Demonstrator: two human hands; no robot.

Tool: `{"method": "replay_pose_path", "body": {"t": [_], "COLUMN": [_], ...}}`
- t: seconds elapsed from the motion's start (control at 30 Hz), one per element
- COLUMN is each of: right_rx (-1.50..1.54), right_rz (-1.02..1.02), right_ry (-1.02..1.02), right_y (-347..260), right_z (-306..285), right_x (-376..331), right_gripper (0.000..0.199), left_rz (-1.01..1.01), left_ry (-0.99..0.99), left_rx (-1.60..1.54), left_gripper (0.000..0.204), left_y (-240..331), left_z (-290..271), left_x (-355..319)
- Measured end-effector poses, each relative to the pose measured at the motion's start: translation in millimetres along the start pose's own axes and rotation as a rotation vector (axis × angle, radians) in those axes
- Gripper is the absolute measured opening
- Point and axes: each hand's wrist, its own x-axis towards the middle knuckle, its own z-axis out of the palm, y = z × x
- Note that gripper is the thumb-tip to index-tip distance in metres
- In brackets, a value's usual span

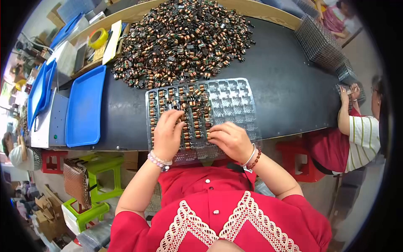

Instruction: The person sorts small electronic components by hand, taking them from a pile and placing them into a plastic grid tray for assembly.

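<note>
A clear plastic tray (230, 97) with rows of pockets lies at the table's front edge. Small copper-wound coils (196, 124) fill its left and middle columns, and some lie loose in a heap on top. The right-hand pockets hold none. Over the left part of the tray my left hand (167, 133) bends down with curled fingers; what the fingertips grip is hidden. My right hand (230, 139) rests low over the middle of the tray, fingers pinched around a coil at a lower pocket. Beyond the tray rises a big pile of the same coils (180, 42).
A blue tray (86, 107) lies to the left, near a wooden box holding yellow tape (98, 38). Stacked wire-like trays (321, 44) stand at the far right. A co-worker's hand (345, 94) works at the right edge. Green stools (103, 178) stand below left.
</note>
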Motion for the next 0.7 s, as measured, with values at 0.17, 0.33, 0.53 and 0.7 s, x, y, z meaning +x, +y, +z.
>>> {"method": "replay_pose_path", "body": {"t": [0.17,0.33,0.53,0.7], "right_rx": [0.054,0.050,-0.071,-0.235], "right_rz": [0.006,0.037,-0.055,-0.156], "right_ry": [-0.017,-0.021,-0.009,-0.108], "right_y": [-3,2,-6,-4], "right_z": [2,-1,-5,-8], "right_x": [-12,-23,-18,-19], "right_gripper": [0.014,0.015,0.015,0.014], "left_rz": [-0.218,-0.523,-0.581,-0.571], "left_ry": [0.199,0.112,-0.061,-0.109], "left_rx": [-0.628,-1.098,-1.051,-0.948], "left_gripper": [0.027,0.031,0.033,0.024], "left_y": [19,23,15,21], "left_z": [-5,-6,1,8], "left_x": [-6,-10,-21,-31]}}
